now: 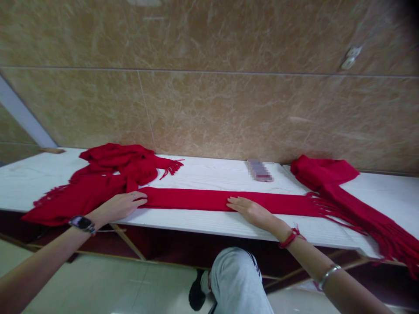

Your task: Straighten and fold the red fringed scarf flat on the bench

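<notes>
A long red scarf (196, 199) lies folded into a narrow strip along the white table (209, 174). My left hand (122, 205) rests flat on the strip's left end, fingers stretched out, a watch on the wrist. My right hand (250, 210) lies flat on the strip near its middle, fingers together and extended, with a red string and a silver bangle on the forearm. Neither hand grips the cloth. The scarf's fringe (322, 205) shows at the right end.
A heap of red scarves (111, 168) lies at the table's left. Another red scarf (334, 179) drapes over the right edge. A phone (259, 170) lies near the marble wall. My knee in grey trousers (235, 279) is under the table.
</notes>
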Demonstrator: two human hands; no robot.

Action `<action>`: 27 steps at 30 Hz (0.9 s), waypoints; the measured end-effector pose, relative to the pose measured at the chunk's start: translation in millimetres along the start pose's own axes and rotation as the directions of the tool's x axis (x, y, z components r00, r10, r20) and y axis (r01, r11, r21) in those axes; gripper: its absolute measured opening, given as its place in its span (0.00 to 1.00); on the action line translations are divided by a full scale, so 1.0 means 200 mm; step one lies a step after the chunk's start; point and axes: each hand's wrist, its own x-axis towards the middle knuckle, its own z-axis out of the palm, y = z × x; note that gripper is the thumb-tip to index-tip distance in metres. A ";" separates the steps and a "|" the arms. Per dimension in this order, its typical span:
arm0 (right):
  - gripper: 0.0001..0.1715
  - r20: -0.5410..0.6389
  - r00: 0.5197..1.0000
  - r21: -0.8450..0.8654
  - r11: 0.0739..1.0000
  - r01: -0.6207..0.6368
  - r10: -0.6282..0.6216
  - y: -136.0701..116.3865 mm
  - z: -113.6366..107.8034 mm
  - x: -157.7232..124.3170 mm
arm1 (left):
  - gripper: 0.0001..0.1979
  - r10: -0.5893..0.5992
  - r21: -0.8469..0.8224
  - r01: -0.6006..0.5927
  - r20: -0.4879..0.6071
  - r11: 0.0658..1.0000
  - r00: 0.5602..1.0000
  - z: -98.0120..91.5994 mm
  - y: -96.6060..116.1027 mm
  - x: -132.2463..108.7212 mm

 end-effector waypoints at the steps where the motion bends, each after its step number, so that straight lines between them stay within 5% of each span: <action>1: 0.24 0.009 1.000 -0.004 1.000 -0.002 0.002 0.00 -0.01 0.00 | 0.19 0.013 0.006 -0.013 0.005 1.000 1.000 -0.01 0.00 0.00; 6: 0.23 0.027 1.000 -0.003 1.000 -0.005 0.005 -0.01 -0.04 0.02 | 0.17 0.101 -0.002 -0.101 -0.054 0.995 0.993 -0.12 0.11 0.08; 10: 0.24 0.031 0.999 0.029 0.999 -0.015 0.014 -0.09 -0.06 0.10 | 0.18 0.125 -0.114 -0.142 -0.151 0.983 0.981 -0.17 0.33 0.31; 13: 0.28 0.052 0.997 0.003 0.998 -0.062 0.062 -0.18 -0.04 0.21 | 0.20 0.068 -0.189 -0.105 -0.192 0.976 0.979 -0.12 0.50 0.51; 16: 0.31 0.099 0.988 -0.012 0.993 -0.118 0.119 -0.24 0.01 0.29 | 0.22 0.050 -0.213 -0.068 -0.086 0.975 0.995 -0.04 0.59 0.62; 20: 0.33 0.148 0.978 -0.002 0.989 -0.148 0.146 -0.27 0.06 0.34 | 0.22 0.077 -0.187 -0.076 -0.001 0.979 0.997 0.04 0.51 0.60; 27: 0.32 0.151 0.979 -0.004 0.990 -0.140 0.139 -0.22 0.07 0.34 | 0.23 0.060 -0.156 -0.046 0.086 0.987 0.995 0.03 0.26 0.39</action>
